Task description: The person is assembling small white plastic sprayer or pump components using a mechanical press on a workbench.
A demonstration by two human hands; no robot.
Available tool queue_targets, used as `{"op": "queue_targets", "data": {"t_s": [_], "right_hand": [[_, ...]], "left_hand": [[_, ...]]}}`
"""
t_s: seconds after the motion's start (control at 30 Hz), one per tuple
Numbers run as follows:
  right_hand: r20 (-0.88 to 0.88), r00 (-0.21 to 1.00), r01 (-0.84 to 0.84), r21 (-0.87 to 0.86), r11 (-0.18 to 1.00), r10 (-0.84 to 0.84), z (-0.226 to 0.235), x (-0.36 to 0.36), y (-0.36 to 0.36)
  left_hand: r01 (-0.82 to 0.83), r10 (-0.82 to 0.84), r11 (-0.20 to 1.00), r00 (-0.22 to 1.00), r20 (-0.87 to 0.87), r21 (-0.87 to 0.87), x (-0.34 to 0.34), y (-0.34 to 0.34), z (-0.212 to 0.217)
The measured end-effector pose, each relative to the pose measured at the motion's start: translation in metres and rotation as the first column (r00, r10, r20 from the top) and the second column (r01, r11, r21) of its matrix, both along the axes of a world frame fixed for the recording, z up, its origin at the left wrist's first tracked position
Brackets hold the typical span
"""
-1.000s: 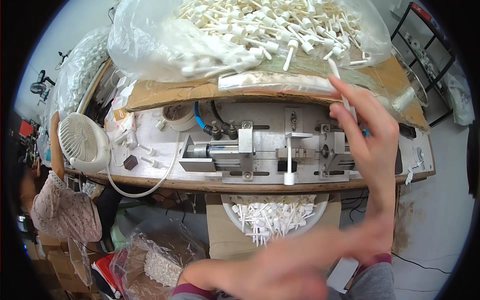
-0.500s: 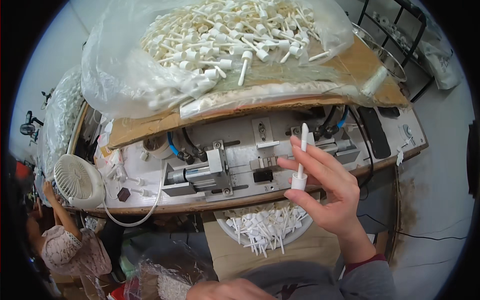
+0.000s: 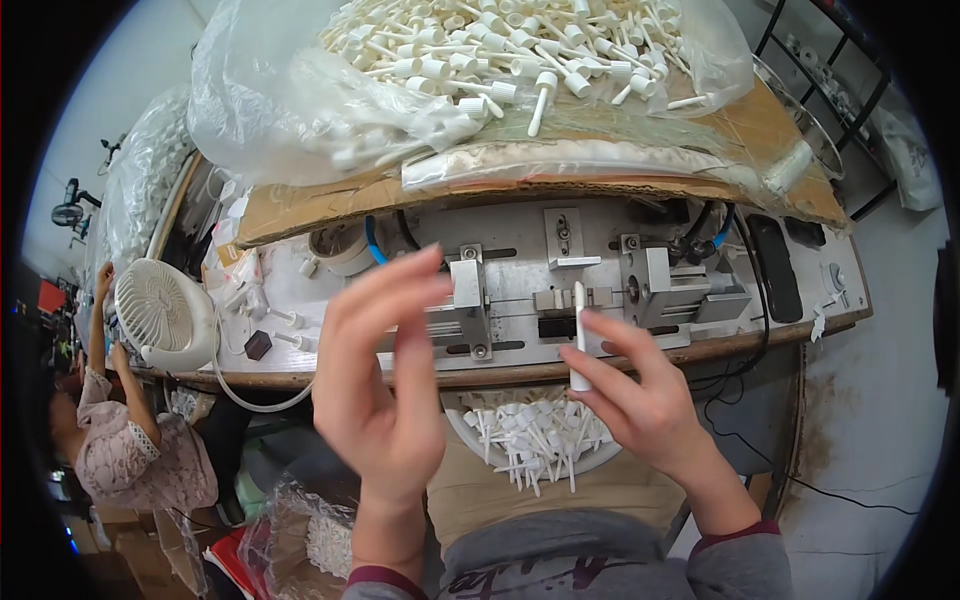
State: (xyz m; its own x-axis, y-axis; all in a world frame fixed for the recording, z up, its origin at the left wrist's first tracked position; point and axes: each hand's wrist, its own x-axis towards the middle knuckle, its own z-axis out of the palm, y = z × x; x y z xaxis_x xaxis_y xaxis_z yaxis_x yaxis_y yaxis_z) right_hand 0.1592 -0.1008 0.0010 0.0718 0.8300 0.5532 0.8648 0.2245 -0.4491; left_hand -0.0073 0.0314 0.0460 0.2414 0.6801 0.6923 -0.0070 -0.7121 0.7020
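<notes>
— Holding what, the right hand (image 3: pixel 640 395)?

— Pinching a slim white plastic stem (image 3: pixel 579 335) betw. thumb & fingers, upright, cap end down. It's just in front of the metal press jig (image 3: pixel 560 295) on the worktop (image 3: pixel 800 330), prob. kept vertical so it lines up w/ the jig's slot. That's my read, not certain.

— Left hand (image 3: pixel 385 385)?

— Spread wide, fingers released, nothing in it. Raised over the worktop edge, a bit blurred. Near the jig's left block, not touching afaict.

— Where's the stock?

— Big clear bag of white stems (image 3: pixel 480 60) on a cardboard shelf above the jig, w/in arm's reach. A round bowl of white pieces (image 3: pixel 530 440) sits under the worktop edge, right below the jig, so likely a catch bin.

— Anything else?

— Small white fan (image 3: pixel 165 315) at left, facing the seat. Another person (image 3: pixel 130 440) sits further left, own work.
</notes>
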Motion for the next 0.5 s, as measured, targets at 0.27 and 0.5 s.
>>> {"op": "queue_targets", "data": {"t_s": [0.27, 0.5], "right_hand": [[0.320, 0.946, 0.087, -0.085, 0.993, -0.056, -0.016, -0.002, 0.014], [0.331, 0.942, 0.124, -0.163, 0.979, -0.064, -0.009, -0.004, 0.018]], "left_hand": [[0.026, 0.090, 0.938, 0.945, -0.314, 0.346, 0.077, 0.082, 0.022], [0.000, 0.229, 0.922, 0.806, -0.546, 0.387, 0.140, 0.123, 0.018]]}}
